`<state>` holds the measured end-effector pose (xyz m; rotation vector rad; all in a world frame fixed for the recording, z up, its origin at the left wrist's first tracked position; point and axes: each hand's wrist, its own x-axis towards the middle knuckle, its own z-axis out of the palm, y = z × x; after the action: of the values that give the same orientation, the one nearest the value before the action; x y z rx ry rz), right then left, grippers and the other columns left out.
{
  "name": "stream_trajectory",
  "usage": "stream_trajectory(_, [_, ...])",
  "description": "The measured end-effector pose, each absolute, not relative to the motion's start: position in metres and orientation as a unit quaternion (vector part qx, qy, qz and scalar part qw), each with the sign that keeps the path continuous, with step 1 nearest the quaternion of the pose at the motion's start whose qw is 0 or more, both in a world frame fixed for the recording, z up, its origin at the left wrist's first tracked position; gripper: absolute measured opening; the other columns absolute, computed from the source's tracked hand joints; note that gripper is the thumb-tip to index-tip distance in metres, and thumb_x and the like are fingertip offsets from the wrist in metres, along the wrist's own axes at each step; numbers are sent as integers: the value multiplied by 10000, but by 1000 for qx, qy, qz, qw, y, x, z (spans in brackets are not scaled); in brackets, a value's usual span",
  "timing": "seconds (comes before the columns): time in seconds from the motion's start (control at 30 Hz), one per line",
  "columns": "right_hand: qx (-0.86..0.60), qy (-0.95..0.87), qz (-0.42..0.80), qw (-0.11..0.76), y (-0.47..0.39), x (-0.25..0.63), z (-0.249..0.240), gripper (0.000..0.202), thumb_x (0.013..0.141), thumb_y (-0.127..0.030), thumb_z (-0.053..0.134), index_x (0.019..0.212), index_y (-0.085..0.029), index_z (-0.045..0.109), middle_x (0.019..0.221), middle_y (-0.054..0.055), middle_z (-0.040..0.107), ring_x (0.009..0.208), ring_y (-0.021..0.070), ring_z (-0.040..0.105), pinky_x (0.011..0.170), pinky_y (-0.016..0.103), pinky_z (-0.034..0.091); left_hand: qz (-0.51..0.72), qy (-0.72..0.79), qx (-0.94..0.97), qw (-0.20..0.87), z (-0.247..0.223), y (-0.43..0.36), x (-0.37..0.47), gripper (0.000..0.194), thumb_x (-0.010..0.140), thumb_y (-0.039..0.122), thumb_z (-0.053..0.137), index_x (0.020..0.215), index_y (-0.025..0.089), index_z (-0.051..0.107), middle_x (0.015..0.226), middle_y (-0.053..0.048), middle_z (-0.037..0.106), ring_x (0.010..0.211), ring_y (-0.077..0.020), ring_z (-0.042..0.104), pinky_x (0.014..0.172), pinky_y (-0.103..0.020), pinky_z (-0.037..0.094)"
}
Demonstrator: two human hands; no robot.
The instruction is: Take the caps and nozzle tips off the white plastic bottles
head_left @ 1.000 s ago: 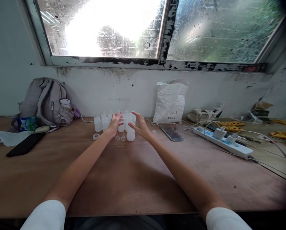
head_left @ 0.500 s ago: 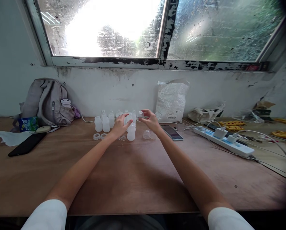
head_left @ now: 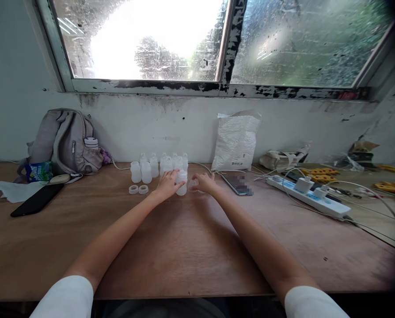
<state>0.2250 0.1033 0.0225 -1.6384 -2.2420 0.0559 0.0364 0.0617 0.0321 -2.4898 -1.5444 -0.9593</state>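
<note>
My left hand point(head_left: 167, 184) is closed around the side of a small frosted baby bottle point(head_left: 182, 189) standing upright at the front of the group. To its right, my right hand point(head_left: 204, 182) has its fingers curled onto a clear dome cap point(head_left: 192, 186) low at the table. Part of another clear piece shows under that hand. Behind and left of my left hand stand several frosted bottles point(head_left: 146, 172), and a back row has narrow clear tops point(head_left: 153, 164). Two white rings point(head_left: 143, 189) lie left of my left hand.
A phone point(head_left: 237, 183) lies right of my right hand, before a white mailing bag point(head_left: 236, 141). Farther right is a power strip point(head_left: 308, 196) with cables. At left are a grey backpack point(head_left: 63, 143) and a black phone point(head_left: 36, 201).
My right hand has come down from beside the bottle tops to a clear cap at the table. My left hand has lowered slightly onto the front bottle's side.
</note>
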Motion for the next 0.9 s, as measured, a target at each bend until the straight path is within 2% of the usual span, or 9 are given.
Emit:
stream_trajectory(0.1, [-570,-804,27,165,100,226,29,413,570,-372,655,942,-232,543,1042,83,561,1092,327,372,894,612,76,-331,-493,-804,10,34,61,36,477,749,423,481,1134,154,400,1103,-96,516,1045,-242,439,849,-351,366])
stream_trajectory(0.2, [-533,-828,47,170,96,223,42,433,637,-381,601,1040,-245,518,1103,69,529,1104,282,381,917,501,212,-345,-475,-809,-20,34,60,36,472,744,410,493,1130,160,385,1062,-100,529,1026,-233,460,837,-348,373])
stream_trajectory(0.3, [-455,-850,121,236,89,215,55,420,708,-410,528,1070,-197,512,1029,74,562,957,200,503,805,325,376,-357,-453,-815,-51,33,60,36,461,742,392,503,1133,185,375,1044,-94,533,1013,-226,476,834,-359,373])
stream_trajectory(0.37, [-430,-842,156,286,85,209,60,431,697,-448,533,1015,-159,542,902,71,593,802,165,547,691,267,411,-372,-439,-815,-71,32,60,37,466,731,382,520,1128,184,378,1041,-95,533,1010,-225,480,830,-362,376])
stream_trajectory(0.5, [-436,-806,185,356,77,201,65,417,620,-502,584,826,-140,593,709,28,577,648,135,530,590,239,400,-395,-442,-792,-147,32,61,38,583,670,406,581,1155,172,359,1042,-101,535,973,-229,506,790,-350,402])
stream_trajectory(0.57, [-418,-780,247,393,74,199,70,425,647,-527,541,814,-138,581,702,23,565,636,125,528,570,228,401,-398,-454,-771,-201,33,61,39,623,643,420,600,1160,167,362,1024,-99,547,907,-224,537,729,-327,425])
stream_trajectory(0.63, [-404,-757,294,420,69,199,77,442,669,-544,504,856,-148,563,720,19,558,620,117,524,537,214,395,-396,-453,-765,-233,36,61,41,555,641,420,595,1104,167,425,972,-81,572,837,-211,556,662,-295,433])
stream_trajectory(0.73, [-441,-749,237,435,62,198,88,452,621,-560,540,841,-166,563,647,-6,524,573,114,490,491,203,353,-378,-459,-780,-196,41,56,45,411,628,405,596,960,176,518,852,-46,601,742,-199,562,594,-268,415])
stream_trajectory(0.9, [-477,-731,164,460,54,195,95,402,615,-559,526,614,-158,525,498,-37,422,503,101,404,464,204,280,-371,-505,-771,-117,57,40,52,331,600,361,601,877,189,546,739,-26,595,662,-191,547,540,-256,379])
